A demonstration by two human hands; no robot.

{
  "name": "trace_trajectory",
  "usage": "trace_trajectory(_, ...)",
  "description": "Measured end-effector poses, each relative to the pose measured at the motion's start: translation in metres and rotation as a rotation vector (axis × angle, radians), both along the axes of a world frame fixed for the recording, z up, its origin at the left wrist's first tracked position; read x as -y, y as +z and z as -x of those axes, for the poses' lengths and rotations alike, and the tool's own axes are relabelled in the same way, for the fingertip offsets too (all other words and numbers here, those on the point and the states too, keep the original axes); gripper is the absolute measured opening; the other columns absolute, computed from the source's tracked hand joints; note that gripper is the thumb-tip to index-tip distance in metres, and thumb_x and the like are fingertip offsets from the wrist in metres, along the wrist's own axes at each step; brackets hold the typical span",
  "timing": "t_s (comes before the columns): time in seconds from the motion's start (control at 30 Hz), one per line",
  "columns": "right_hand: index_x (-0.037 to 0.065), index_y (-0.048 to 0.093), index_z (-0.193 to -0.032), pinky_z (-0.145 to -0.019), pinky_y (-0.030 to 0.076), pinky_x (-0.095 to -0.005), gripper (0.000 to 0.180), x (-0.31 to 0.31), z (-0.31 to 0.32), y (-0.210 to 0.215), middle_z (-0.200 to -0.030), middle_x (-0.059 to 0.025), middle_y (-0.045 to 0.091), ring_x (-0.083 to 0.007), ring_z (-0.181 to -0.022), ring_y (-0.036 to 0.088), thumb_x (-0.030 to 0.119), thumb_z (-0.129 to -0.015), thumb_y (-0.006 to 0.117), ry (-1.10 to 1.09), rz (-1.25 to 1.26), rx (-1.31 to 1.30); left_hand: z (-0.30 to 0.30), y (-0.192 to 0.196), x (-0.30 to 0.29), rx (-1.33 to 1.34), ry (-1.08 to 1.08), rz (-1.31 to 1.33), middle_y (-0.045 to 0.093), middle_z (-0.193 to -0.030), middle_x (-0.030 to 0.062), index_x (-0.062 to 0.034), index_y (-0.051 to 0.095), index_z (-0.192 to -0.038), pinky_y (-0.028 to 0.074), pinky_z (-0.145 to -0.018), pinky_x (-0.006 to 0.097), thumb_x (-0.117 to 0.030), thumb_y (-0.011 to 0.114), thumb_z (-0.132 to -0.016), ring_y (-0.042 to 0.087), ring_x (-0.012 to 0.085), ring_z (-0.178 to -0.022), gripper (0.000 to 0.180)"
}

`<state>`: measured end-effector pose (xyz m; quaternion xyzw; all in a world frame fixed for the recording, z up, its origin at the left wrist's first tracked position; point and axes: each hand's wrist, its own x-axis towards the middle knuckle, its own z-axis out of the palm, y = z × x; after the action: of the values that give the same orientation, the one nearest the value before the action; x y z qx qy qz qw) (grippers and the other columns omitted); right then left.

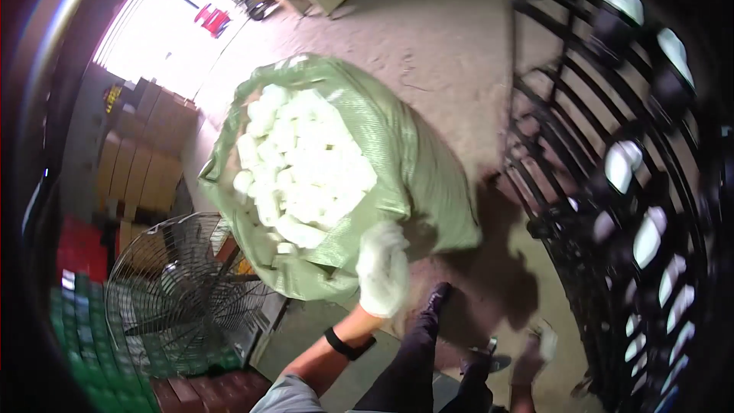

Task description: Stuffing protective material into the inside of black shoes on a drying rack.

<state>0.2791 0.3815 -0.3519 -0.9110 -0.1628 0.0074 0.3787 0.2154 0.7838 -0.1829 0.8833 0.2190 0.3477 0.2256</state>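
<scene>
A large green woven sack (436,183) stands before me, its mouth turned toward me. Many small white pieces (302,157) fill it; glare hides their exact kind. My left hand (382,269), in a white glove, is over the sack's near side, just right of its folded rim; its fingers are bunched and blurred, and whether it grips the fabric cannot be told. My right hand (535,352) is low on the right, apart from the sack, its pale glove smeared by motion, so neither its fingers nor anything in them can be made out.
A wire-caged fan (183,298) stands left of the sack, beside green crates (92,344) and stacked cardboard boxes (145,153). On the right rises a black metal rack (566,99) carrying dark things with white parts (623,164). A bright doorway (168,23) lies far left.
</scene>
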Motion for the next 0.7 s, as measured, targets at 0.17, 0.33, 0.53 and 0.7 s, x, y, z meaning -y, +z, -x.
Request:
trace_trajectory(0.17,-0.004,0.062,-0.145,-0.114,0.054,-0.0513,0.051,-0.382,-0.023,0.16,-0.142,-0.0271,0.065,-0.0472,-0.133,0.065,-0.002,-0.095,0.072,0.824,-0.563,0.045,0.09,-0.015,-0.253,-0.549,0.972,-0.423,0.053,-0.16,0.0232,-0.0074,0.055,-0.152,0.047,-0.116,0.059,-0.032,0.088,-0.082,0.037,0.0431,-0.158,0.081)
trace_trajectory(0.33,0.013,0.051,-0.163,-0.109,0.056,-0.0573,0.079,-0.641,-0.007,0.11,-0.153,-0.0283,0.053,-0.0553,-0.135,0.059,0.028,-0.092,0.081,0.926,-0.008,-0.07,0.144,-0.034,-0.362,-0.529,0.946,0.088,0.066,-0.141,0.0286,0.0004,0.047,-0.159,0.053,-0.112,0.054,-0.038,0.09,-0.084,0.059,0.0467,-0.138,0.094)
trace_trajectory(0.53,0.013,0.064,-0.143,-0.095,0.06,-0.0555,0.061,-0.72,0.015,0.005,-0.12,-0.0289,0.071,-0.0429,-0.117,0.07,0.031,-0.086,0.078,0.782,0.36,0.698,0.165,-0.046,-0.353,-0.423,0.66,0.247,0.075,-0.102,0.0225,0.0039,0.056,-0.148,0.06,-0.088,0.051,-0.021,0.081,-0.091,0.075,0.0451,-0.094,0.067)
trace_trajectory(0.7,0.01,0.069,-0.128,-0.088,0.06,-0.0582,0.048,-0.689,-0.009,0.016,-0.099,-0.0236,0.074,-0.047,-0.102,0.073,0.026,-0.083,0.077,0.768,0.197,0.292,0.106,0.036,-0.372,0.111,0.618,0.004,0.076,-0.111,0.0236,0.0016,0.065,-0.134,0.06,-0.09,0.042,-0.016,0.077,-0.093,0.077,0.0319,-0.097,0.046)
